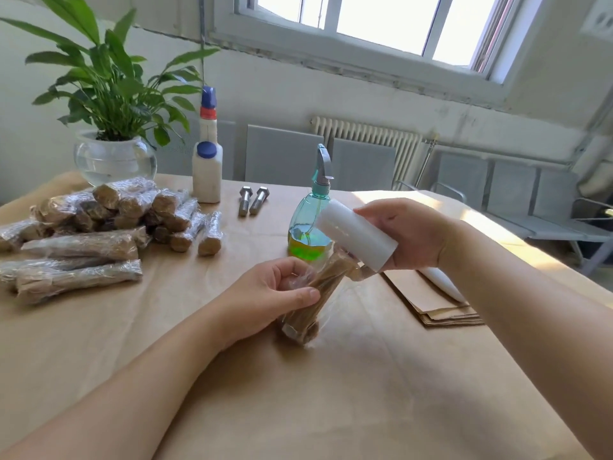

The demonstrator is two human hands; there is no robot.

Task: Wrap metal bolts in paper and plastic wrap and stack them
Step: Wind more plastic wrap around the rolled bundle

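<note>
Glossy plastic wrap [323, 313], matt paper [434, 303]

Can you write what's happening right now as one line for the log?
left hand: holds paper-wrapped bolt | right hand: holds plastic wrap roll | wrapped pile: left | bare bolts: two

No readable text, label, brand, number or sign appears anywhere. The white glue bottle [206, 172] and the green spray bottle [310, 224] show no legible markings.
</note>
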